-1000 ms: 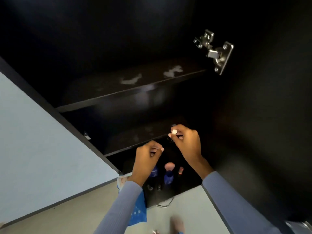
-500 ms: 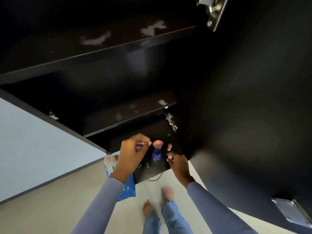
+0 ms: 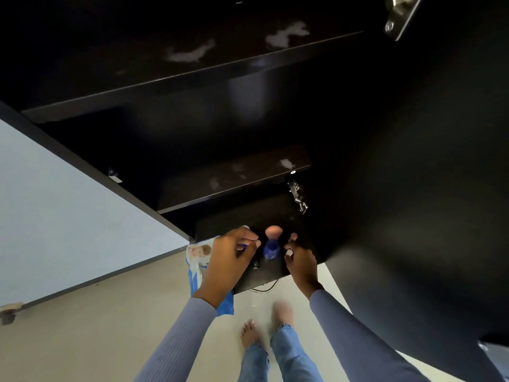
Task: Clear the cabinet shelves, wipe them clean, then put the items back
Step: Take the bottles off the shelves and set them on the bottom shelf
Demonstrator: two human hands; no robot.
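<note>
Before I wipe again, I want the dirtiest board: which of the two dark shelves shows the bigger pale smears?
The upper shelf: two broad pale smears lie along its surface. The lower shelf, just above the hands, has only small faint patches.

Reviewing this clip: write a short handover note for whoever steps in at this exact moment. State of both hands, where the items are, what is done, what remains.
Left hand: fingers curled round a small blue item, only partly visible, at the bottom shelf.
Right hand: pinching a small pale-tipped item beside the blue bottle with a peach top, which stands on that shelf between the hands.
Top shelf and middle shelf hold nothing visible but show pale smudges.
A blue-and-white packet hangs behind the left wrist.
Done: upper shelves cleared. Left: whether they are wiped is unclear; bottom shelf items remain to handle.
</note>
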